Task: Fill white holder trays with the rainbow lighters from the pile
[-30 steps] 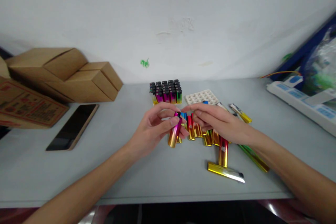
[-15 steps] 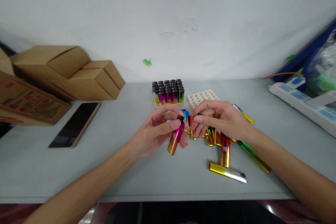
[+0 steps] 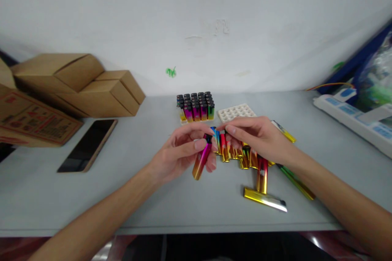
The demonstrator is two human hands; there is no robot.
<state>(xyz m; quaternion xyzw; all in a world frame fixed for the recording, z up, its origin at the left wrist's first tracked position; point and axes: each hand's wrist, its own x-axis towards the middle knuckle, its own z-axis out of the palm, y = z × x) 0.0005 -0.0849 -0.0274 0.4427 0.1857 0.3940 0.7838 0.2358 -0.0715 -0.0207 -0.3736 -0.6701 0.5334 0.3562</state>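
Observation:
My left hand [image 3: 180, 151] is closed round a shiny purple-to-gold lighter [image 3: 201, 161], tilted with its dark top up and its gold end pointing down. Just right of that top, my right hand [image 3: 248, 132] has thumb and fingers pinched together. A small dark piece [image 3: 226, 131] shows at its fingertips, too covered to name. Below and behind the right hand lie several metallic lighters, among them a red one [image 3: 224, 147] and a red-gold one [image 3: 262, 175]. Nearer the front edge, a yellow-silver lighter [image 3: 265, 199] lies on its side.
Upright lighters with black tops [image 3: 196, 108] fill a white tray at the back; beside it sits a second white tray [image 3: 235, 112] with holes. A phone [image 3: 87, 145] and cardboard boxes [image 3: 76, 85] are on the left. A white power strip [image 3: 352, 118] lies at right.
My right hand has shifted slightly left, its fingertips closer to the lighter's top. The lighter in my left hand has moved a little left.

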